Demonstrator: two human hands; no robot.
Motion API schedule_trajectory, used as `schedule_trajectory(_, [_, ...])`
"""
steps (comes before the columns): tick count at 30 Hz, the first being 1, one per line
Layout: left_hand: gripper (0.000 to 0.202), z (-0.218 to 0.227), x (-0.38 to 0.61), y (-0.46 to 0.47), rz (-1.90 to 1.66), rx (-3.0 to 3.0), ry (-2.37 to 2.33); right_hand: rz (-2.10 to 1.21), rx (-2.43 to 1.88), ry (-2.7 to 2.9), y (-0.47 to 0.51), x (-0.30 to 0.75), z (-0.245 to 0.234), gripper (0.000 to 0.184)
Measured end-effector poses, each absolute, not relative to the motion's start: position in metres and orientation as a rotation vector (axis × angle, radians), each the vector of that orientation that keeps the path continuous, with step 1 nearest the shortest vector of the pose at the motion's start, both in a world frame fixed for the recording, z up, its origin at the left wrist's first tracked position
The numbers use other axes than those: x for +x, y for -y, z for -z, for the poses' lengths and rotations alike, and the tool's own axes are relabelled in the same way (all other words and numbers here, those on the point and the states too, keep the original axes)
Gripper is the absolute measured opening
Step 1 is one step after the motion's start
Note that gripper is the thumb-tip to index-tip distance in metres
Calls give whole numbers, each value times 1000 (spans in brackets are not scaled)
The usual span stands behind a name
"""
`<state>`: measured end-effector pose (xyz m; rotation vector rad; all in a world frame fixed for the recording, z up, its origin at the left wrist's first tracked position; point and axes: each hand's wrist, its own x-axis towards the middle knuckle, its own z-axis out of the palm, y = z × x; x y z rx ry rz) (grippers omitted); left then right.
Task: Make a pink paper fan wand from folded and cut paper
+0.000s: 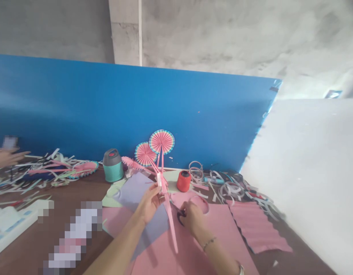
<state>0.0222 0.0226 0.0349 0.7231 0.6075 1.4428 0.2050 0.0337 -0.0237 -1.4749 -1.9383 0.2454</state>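
My left hand (149,204) pinches the folded top of a pink paper fan (168,206) whose long pink sticks run down over the pink sheets (216,236). My right hand (192,218) is closed on a pair of scissors with dark handles (180,217), right beside the fan's sticks. A lilac sheet (133,193) lies under my left hand. Two opened round pink fans (161,141) stand against the blue board (107,110).
A teal bottle with grey lid (113,165), a red thread spool (183,180), a corrugated pink sheet (258,225) and heaps of paper strips (44,170) lie on the brown table (70,191). Another person's hand (5,156) shows at far left. A white board (311,172) leans at right.
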Motion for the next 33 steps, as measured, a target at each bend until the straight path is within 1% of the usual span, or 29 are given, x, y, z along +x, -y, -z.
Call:
schedule_trajectory(2, [30,-34,23,-20,-1342,768,-602,-160,-1462,1961,-31,204,26,14])
schedule_trajectory(4, [27,-34,25,-18,-1248,854,-612,-254,-1516,1960,-29,204,23,15])
schedule_trajectory(8, [26,-36,30,-13,-1114,1044,-673,-793,-1590,1886,-26,203,11,21])
schedule_trajectory(10, [31,-36,32,-12,-1077,1102,-724,-986,-1493,1778,-26,202,2,11])
schedule_trajectory(11, [34,-36,33,-11,-1068,1119,-753,-1042,-1425,1710,-27,202,-3,12])
schedule_trajectory(12, [37,-35,34,-11,-1063,1130,-780,-1048,-1381,1651,-27,202,-9,25])
schedule_trajectory(13, [40,-34,34,-11,-1062,1138,-804,-1039,-1343,1603,-27,202,-14,34])
schedule_trajectory(14, [41,-32,34,-12,-1061,1146,-827,-1022,-1304,1547,-26,202,-19,39])
schedule_trajectory(16, [40,-29,35,-12,-1046,1173,-850,-1021,-1188,1425,-25,202,-29,44])
schedule_trajectory(19, [37,-25,35,-12,-1011,1243,-845,-1079,-1134,1374,-24,202,-36,42])
schedule_trajectory(24, [33,-28,40,-8,-1040,1322,-792,-1422,-1025,1077,-29,205,-31,34])
schedule_trajectory(26, [31,-31,41,-6,-1066,1331,-766,-1487,-968,950,-31,205,-27,30])
schedule_trajectory(33, [30,-27,38,-9,-1093,1336,-748,-1780,-936,828,-33,205,-23,37])
